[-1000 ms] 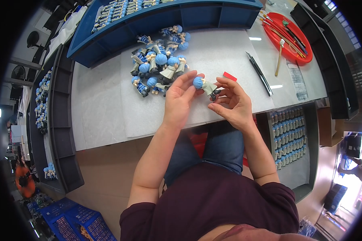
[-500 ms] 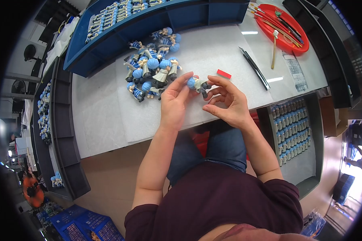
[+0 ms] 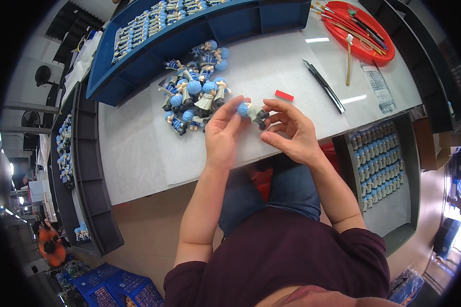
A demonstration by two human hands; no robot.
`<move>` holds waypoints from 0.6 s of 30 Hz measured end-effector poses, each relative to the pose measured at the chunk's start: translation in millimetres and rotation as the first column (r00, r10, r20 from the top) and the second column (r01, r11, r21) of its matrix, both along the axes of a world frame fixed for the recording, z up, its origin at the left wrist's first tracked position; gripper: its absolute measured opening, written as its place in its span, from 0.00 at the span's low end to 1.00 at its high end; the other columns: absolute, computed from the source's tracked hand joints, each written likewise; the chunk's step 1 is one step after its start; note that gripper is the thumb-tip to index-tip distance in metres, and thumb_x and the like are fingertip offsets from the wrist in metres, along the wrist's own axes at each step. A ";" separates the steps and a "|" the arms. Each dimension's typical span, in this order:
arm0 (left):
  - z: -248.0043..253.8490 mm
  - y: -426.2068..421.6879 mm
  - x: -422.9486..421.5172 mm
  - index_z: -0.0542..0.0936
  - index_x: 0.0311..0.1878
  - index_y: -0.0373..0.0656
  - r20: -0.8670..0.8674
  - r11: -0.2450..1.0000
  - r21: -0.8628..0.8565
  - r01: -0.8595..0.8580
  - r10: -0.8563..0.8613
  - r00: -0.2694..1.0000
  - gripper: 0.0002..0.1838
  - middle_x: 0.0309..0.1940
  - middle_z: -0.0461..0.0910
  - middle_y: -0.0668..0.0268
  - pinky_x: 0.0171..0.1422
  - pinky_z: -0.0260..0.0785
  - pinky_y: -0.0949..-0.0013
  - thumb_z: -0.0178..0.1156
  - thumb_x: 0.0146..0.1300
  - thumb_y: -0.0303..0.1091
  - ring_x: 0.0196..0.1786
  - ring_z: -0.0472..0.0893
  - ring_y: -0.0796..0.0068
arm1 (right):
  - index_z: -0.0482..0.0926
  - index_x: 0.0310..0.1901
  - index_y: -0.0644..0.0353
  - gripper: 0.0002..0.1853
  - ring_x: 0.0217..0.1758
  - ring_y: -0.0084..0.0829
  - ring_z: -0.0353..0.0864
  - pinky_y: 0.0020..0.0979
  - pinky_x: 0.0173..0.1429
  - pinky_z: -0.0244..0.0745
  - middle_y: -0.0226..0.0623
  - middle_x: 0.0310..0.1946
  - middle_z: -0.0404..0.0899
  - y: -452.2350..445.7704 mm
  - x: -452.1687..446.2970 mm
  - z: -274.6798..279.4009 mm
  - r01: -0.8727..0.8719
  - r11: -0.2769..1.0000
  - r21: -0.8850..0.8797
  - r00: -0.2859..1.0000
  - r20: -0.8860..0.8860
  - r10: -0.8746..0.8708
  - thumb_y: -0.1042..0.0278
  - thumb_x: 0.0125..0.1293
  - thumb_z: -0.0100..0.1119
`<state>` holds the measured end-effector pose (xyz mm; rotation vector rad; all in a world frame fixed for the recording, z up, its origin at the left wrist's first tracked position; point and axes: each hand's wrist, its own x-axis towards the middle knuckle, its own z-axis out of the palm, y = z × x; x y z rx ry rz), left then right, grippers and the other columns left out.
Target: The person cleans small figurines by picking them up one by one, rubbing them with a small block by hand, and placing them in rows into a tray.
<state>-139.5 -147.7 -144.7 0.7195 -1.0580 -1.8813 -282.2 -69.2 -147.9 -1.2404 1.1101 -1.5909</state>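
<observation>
A small figurine with blue hair, a pale coat and black boots (image 3: 254, 113) is held above the white sheet, its head toward the left. My left hand (image 3: 223, 134) pinches it at the head between thumb and fingers. My right hand (image 3: 292, 132) is curved beside the boots, thumb and fingers apart; its fingertips are close to them, and whether they touch I cannot tell. A heap of similar blue-haired figurines (image 3: 193, 88) lies just left of my hands. A red block with a white side (image 3: 284, 95) rests beyond my right fingers.
A blue tray of figurines (image 3: 200, 38) stands at the back. Right of my hands lie a black pen-like tool (image 3: 323, 86), a wooden stick (image 3: 349, 61) and a red dish (image 3: 389, 53) with brushes. Trays of figurines flank the table, one grey (image 3: 412, 179), one dark (image 3: 95, 179).
The figurine has turned a little in my left hand, showing more of its coat and boots. My hands stay almost in place; the whole view has shifted slightly.
</observation>
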 end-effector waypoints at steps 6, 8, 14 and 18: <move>-0.7 1.8 2.0 0.75 0.52 0.34 -0.064 0.995 -0.096 -0.037 0.031 0.997 0.15 0.52 0.75 0.57 0.60 0.66 0.69 0.49 0.61 0.18 0.55 0.74 0.71 | 0.66 0.57 0.65 0.26 0.47 0.24 0.74 0.24 0.48 0.75 0.38 0.47 0.71 -1.9 0.6 -3.5 0.052 0.996 0.071 0.998 0.015 -0.054 0.77 0.56 0.63; 0.5 0.8 2.4 0.75 0.51 0.34 -0.079 0.994 -0.105 -0.032 0.024 0.997 0.16 0.52 0.75 0.57 0.61 0.65 0.69 0.50 0.60 0.18 0.55 0.74 0.70 | 0.65 0.58 0.65 0.26 0.50 0.25 0.73 0.24 0.49 0.73 0.38 0.48 0.70 -2.5 1.7 -4.4 0.044 0.996 0.079 0.999 0.015 -0.045 0.78 0.57 0.61; 1.0 1.1 3.5 0.76 0.51 0.36 -0.116 0.991 -0.133 -0.027 0.011 0.993 0.16 0.51 0.75 0.57 0.63 0.64 0.68 0.52 0.59 0.18 0.55 0.74 0.69 | 0.67 0.56 0.65 0.24 0.47 0.27 0.76 0.26 0.48 0.75 0.40 0.44 0.74 -2.2 4.1 -3.0 0.090 0.996 0.003 0.996 0.005 -0.090 0.80 0.56 0.60; 4.1 2.4 1.7 0.74 0.53 0.36 0.020 1.000 -0.026 -0.007 0.007 1.000 0.15 0.52 0.75 0.56 0.59 0.68 0.67 0.51 0.62 0.20 0.56 0.74 0.65 | 0.69 0.54 0.65 0.26 0.48 0.29 0.77 0.27 0.48 0.76 0.40 0.44 0.75 -3.4 6.7 -9.8 0.182 0.980 -0.079 0.982 -0.031 -0.185 0.82 0.51 0.64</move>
